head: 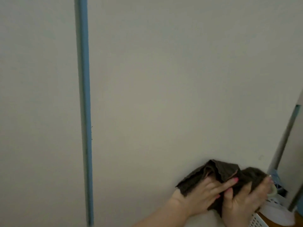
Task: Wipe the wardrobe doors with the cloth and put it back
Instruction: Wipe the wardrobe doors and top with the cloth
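Observation:
A dark brown cloth is bunched between both hands at the lower right, in front of the pale wardrobe door. My left hand grips its left part, fingers spread across the folds. My right hand clutches its right part. A second pale door fills the left side, separated from the first by a blue vertical strip.
At the far right, the door's edge slants down. Below it sit a white perforated basket, a white rounded object and some blurred small items on a wooden surface.

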Available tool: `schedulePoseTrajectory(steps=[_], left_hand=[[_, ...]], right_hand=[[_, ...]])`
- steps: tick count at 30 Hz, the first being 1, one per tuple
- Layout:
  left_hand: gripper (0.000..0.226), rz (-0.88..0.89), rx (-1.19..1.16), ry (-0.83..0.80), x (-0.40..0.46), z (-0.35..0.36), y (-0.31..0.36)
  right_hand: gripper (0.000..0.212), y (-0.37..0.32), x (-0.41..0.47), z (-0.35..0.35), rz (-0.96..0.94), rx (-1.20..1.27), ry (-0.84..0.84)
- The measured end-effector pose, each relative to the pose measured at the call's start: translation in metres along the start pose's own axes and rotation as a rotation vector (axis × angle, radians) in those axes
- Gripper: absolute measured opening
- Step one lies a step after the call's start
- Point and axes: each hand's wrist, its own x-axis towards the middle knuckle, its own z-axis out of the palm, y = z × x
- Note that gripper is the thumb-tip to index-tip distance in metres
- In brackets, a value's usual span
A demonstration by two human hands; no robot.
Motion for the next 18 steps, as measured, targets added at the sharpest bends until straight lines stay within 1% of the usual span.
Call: schedulePoseTrajectory(steps=[3, 5, 8, 13, 18], left_hand=[[0.053, -0.01, 0.087, 0.119, 0.012, -0.022, -0.031], [0.054, 0.011, 0.128, 0.175, 0.023, -0.043, -0.059], [0.058, -0.004, 0.098, 0.229, 0.035, -0.079, -0.105], [0.058, -0.169, 0.117, 0.328, 0.017, -0.119, -0.156], [0.06, -0.389, 0.108, 0.398, -0.038, -0.123, -0.191]], right_hand=[[0.069, -0.014, 0.05, -0.013, -0.121, 0.026, 0.017], [0.077, -0.039, 0.077, -0.022, -0.104, 0.062, 0.02], [0.086, -0.076, 0.107, -0.028, -0.034, 0.071, 0.044], [0.082, -0.13, 0.144, -0.033, -0.09, 0.042, 0.061], [0.076, -0.194, 0.144, -0.03, -0.259, -0.017, 0.066]])
